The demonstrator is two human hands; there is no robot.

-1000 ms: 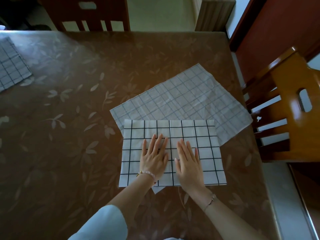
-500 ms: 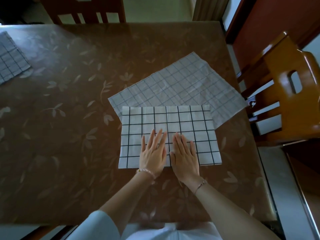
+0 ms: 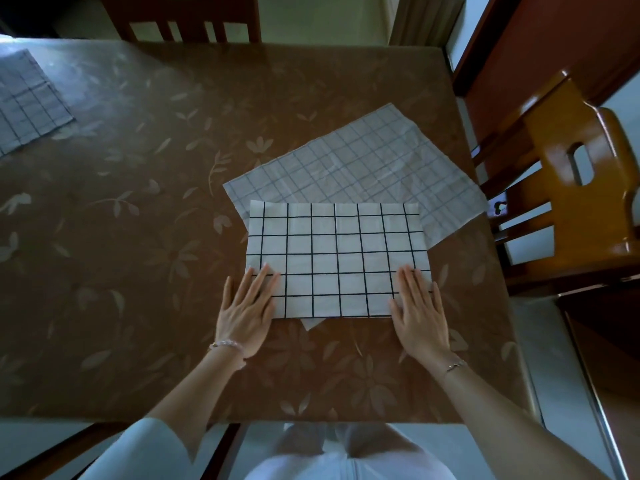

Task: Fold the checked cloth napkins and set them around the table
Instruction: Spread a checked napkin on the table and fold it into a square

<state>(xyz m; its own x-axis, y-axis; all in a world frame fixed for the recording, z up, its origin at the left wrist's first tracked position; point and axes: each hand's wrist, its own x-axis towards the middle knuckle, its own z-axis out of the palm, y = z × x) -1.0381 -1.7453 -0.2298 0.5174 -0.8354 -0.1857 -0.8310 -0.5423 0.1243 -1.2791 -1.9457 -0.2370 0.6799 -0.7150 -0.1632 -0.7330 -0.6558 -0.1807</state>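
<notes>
The folded checked napkin [image 3: 337, 259] is lying just ahead on the table [image 3: 138, 237], its long axis running left to right, with the left hand [image 3: 247, 308] and right hand [image 3: 420, 313] pressing flat, fingers straight, on its 2 near corners, equally close.

PERSON: CLOTHING AND WRIST WEAR

Left hand [image 3: 246, 315]: beaded bracelet [image 3: 227, 344] at the wrist, pale rounded beads, one small gold-toned piece. Right hand [image 3: 420, 315]: thin chain bracelet [image 3: 454, 365] at the wrist, small charm attached. Left arm: loose white sleeve [image 3: 138, 448], ending near the elbow with a wide open cuff. Lower body: white garment [image 3: 346, 462], creased down the centre; type cannot be determined.
</notes>
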